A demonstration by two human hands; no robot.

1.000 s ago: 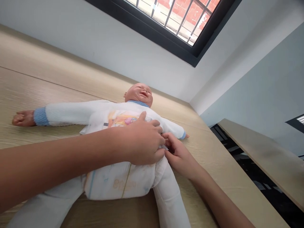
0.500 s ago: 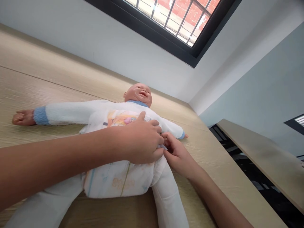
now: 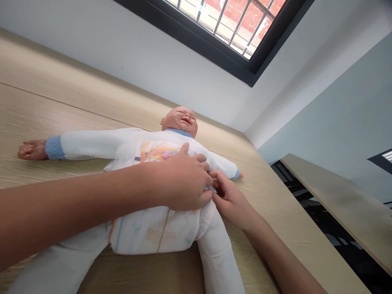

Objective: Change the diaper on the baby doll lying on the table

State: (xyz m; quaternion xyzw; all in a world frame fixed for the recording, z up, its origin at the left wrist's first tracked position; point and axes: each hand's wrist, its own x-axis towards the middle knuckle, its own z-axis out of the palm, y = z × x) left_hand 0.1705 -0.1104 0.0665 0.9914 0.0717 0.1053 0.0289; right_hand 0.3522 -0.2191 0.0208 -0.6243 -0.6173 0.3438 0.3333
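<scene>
A baby doll [image 3: 180,120] in a white suit with blue cuffs and collar lies on its back, arms spread. A white printed diaper [image 3: 153,234] is around its hips, the front part reaching up over the belly. My left hand [image 3: 188,179] lies across the diaper's front, little finger raised, thumb and forefinger closed at its side edge. There my right hand [image 3: 229,198] meets it, fingertips pinched on the same edge by the doll's hip. What exactly lies between the fingertips is mostly hidden.
The doll rests on a light wooden table [image 3: 36,102] that meets a white wall [image 3: 92,45]. Above is a dark-framed barred window [image 3: 252,77]. Another wooden table [image 3: 330,192] stands to the right, across a dark gap.
Both hands keep their hold at the diaper's side with barely any movement. The whole view has shifted very slightly.
</scene>
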